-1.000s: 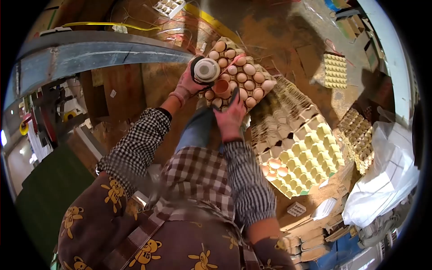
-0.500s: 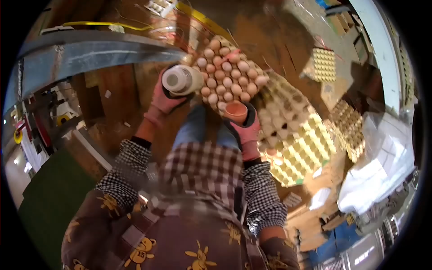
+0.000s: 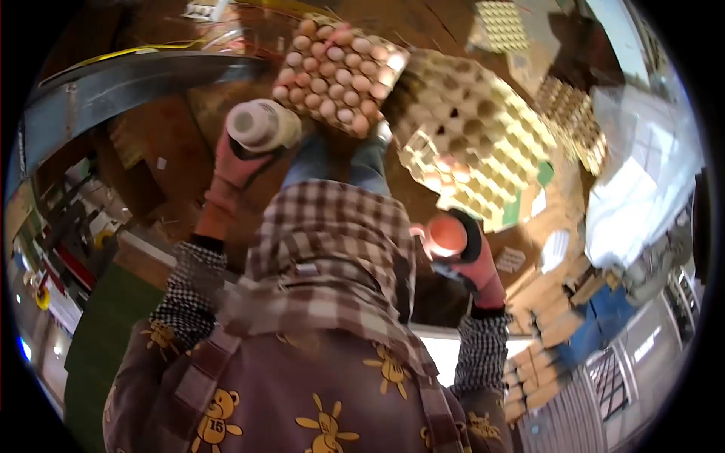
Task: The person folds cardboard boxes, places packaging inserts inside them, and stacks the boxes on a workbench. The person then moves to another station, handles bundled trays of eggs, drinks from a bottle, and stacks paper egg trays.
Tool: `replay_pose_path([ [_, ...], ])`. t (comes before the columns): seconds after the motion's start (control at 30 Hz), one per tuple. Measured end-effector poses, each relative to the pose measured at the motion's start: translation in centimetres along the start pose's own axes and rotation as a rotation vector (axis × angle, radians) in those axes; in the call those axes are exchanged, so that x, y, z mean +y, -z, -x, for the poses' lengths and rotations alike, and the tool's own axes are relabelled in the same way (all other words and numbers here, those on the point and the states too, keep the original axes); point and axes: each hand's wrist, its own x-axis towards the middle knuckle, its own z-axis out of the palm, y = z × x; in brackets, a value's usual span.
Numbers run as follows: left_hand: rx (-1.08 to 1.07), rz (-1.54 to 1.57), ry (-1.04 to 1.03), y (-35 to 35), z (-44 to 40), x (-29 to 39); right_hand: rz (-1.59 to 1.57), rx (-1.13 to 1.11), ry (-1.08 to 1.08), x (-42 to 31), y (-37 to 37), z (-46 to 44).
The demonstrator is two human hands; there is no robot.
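Observation:
My left hand (image 3: 232, 167), in a pink glove with dark fingers, is closed around a pale, thick-bodied bottle (image 3: 283, 127), whose round top faces me. Low on the right, my gloved right hand (image 3: 483, 270) grips an orange-pink cup (image 3: 444, 235), its mouth turned up towards me. Ahead of my feet lies an egg tray (image 3: 401, 57) filled with brown eggs (image 3: 343, 77). Beside it on the right are stacked pulp egg trays (image 3: 521, 124), with a few eggs (image 3: 447, 171) at their near side.
A grey-blue metal beam (image 3: 143, 84) crosses the left. More egg trays (image 3: 570, 113) lie at the right, near a clear plastic bag (image 3: 642, 181). Another tray (image 3: 502, 26) sits farther off. Flattened cardboard (image 3: 544, 377) is piled at lower right.
My right hand has carried the cup away from the filled egg tray, down and right to beside my body. My left hand with the bottle sits farther left. The view has shifted.

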Motion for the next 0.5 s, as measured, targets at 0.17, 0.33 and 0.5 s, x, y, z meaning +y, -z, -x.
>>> replay_pose_path([
  [0.17, -0.109, -0.032, -0.074, -0.4, -0.2, 1.0, 0.020, 0.076, 0.244, -2.4, -2.7, -0.6],
  [0.33, -0.130, 0.098, -0.127, -2.6, 0.9, 6.3, 0.183, 0.122, 0.252, -5.7, -4.2, 0.0],
  [0.5, -0.207, 0.035, -0.146, -3.2, 2.0, 8.7, 0.175, 0.295, 0.452, -7.8, -3.6, 1.1],
])
